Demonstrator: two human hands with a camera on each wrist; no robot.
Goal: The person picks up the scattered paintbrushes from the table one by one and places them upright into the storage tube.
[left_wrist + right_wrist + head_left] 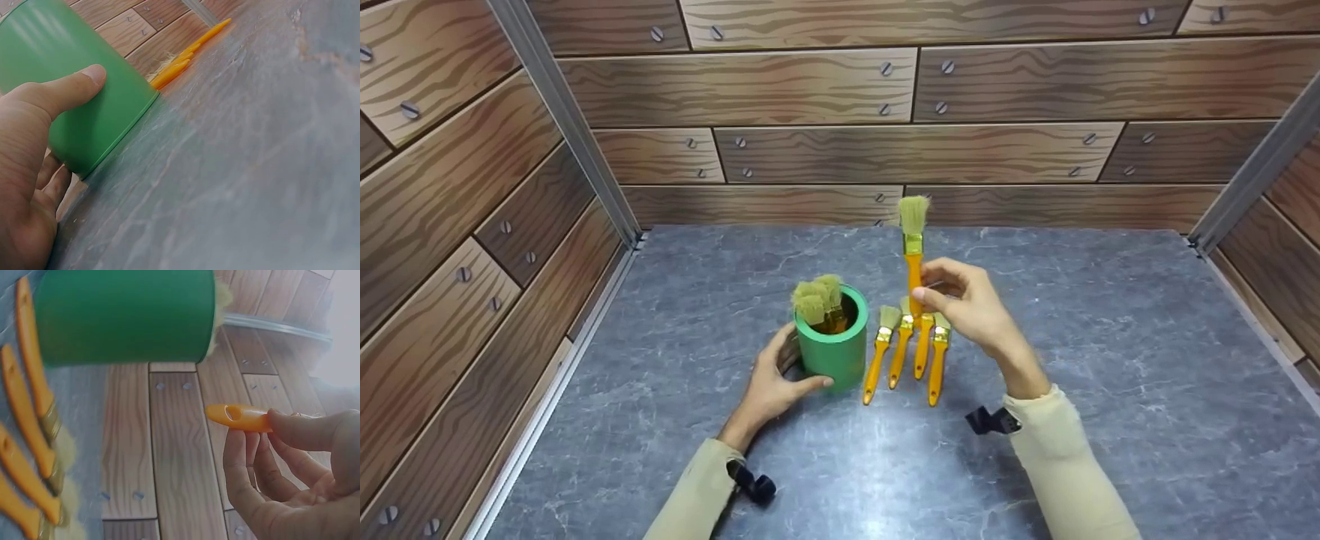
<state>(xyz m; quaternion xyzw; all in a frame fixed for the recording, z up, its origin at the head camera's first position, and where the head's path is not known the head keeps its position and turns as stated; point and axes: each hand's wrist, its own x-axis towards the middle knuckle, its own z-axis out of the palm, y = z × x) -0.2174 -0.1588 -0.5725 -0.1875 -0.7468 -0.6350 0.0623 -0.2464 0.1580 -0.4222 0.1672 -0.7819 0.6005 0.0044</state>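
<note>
A green cylindrical cup (834,360) stands upright on the table, with several paintbrushes (814,300) in it, bristles up. My left hand (775,381) holds the cup from the left; its thumb (79,90) lies across the green wall and the other fingers go round the far side, partly hidden. Between thumb and fingers, my right hand (971,304) pinches a paintbrush (914,255) by its orange handle. That brush is upright above the table, bristles up, to the right of the cup. In the right wrist view its handle end (236,415) points toward the cup's side.
Several more paintbrushes (936,367) lie side by side on the table right of the cup, bristles away from me. The grey marbled table (660,300) is bounded by wood-patterned walls (810,154) at the back and sides, with metal strips (577,337) along the edges.
</note>
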